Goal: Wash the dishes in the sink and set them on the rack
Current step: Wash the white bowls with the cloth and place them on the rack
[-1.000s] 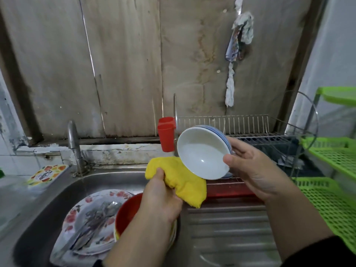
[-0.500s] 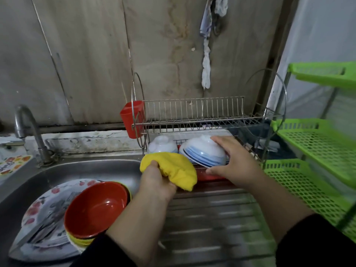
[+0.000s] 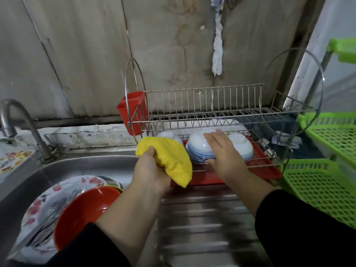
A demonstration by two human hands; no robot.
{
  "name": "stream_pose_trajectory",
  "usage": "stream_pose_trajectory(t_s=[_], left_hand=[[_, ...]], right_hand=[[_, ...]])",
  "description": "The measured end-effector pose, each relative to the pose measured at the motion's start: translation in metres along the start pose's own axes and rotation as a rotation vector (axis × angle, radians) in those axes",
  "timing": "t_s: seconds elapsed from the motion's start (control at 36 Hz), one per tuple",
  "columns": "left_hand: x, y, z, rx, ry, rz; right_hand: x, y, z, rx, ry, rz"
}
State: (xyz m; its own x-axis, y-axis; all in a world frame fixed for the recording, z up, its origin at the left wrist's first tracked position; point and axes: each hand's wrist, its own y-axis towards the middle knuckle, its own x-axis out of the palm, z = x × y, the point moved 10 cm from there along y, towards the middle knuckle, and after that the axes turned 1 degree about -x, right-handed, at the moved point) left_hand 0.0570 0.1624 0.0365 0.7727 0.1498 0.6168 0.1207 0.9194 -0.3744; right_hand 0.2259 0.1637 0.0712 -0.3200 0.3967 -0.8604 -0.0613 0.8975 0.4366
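Step in hand, by the look of it: racking a washed bowl, with more washing to come.

Lower left of frame: the stainless steel sink basin [image 3: 92, 164] is holding the unwashed load. A round red plastic bowl [image 3: 84, 214] is sitting on top of something yellow, only an edge of which is showing. Beside it, a white floral-print plate [image 3: 57, 197] is carrying metal cutlery [image 3: 46, 220], too blurred to count.

Centre: the left hand [image 3: 150, 172] is gripping a folded yellow cleaning cloth [image 3: 169, 157], fingers curled round it, over the sink's right edge.

Just right of it, the right hand [image 3: 225, 157] is resting flat on an upturned white ceramic bowl with blue rim stripes [image 3: 200, 153], fingers straight and spread, not gripping.

That bowl is sitting on the lower tier of the two-tier steel wire dish rack [image 3: 204, 105], over a red plastic drip tray [image 3: 267, 170]. Two more white upturned bowls are flanking it; one is mostly hidden behind the cloth. The upper tier is showing no dishes. A red plastic utensil cup [image 3: 133, 112] is hanging on the rack's left end; its contents are not visible.

Next move, as a judgement: lift the right hand clear without shifting the bowl, then go to the lower left for the red bowl, with the cloth ready in the left hand.
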Motion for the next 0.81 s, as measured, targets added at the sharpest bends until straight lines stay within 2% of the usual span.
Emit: stream_pose_trajectory(t_s=[0.31,0.67,0.72,0.81], left_hand=[[-0.004,0.014,-0.006,-0.063,-0.014,-0.032],[-0.006,0.0,-0.012,-0.105,-0.084,-0.085],[-0.006,-0.005,-0.011,-0.101,-0.101,-0.105],[-0.005,-0.014,-0.012,-0.088,-0.098,-0.146]], right_hand=[[0.034,0.027,0.013,0.053,-0.042,-0.088],[0.039,0.028,0.018,0.117,-0.099,-0.186],[0.036,0.022,0.012,0.14,-0.002,-0.158],[0.015,0.009,-0.002,0.2,0.305,0.022]])
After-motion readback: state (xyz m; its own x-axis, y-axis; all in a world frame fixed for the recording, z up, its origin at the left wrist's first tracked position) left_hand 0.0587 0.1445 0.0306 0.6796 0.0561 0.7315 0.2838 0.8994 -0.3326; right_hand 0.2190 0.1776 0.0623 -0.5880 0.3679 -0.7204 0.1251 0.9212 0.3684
